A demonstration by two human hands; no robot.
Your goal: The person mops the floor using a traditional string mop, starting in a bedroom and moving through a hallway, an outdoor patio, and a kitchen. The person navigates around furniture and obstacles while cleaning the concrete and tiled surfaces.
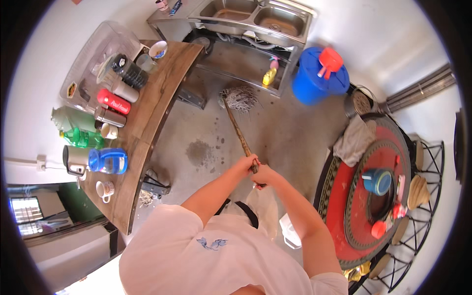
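Both of my hands are wrapped round the wooden handle of a mop (237,129), close together near its upper end. My left hand (247,164) grips farther along the handle, and my right hand (264,175) is just behind it, nearer my body. The handle slants away from me to the grey string mop head (241,98), which lies spread on the floor in front of the sink unit. Dark wet spots (200,152) mark the concrete floor left of the handle.
A wooden counter (162,93) with bottles, cups and jugs runs along the left. The steel double sink (280,22) stands ahead, a blue lidded bucket (314,81) beside it. At right is a round red table (339,206); a white container (290,231) sits near my legs.
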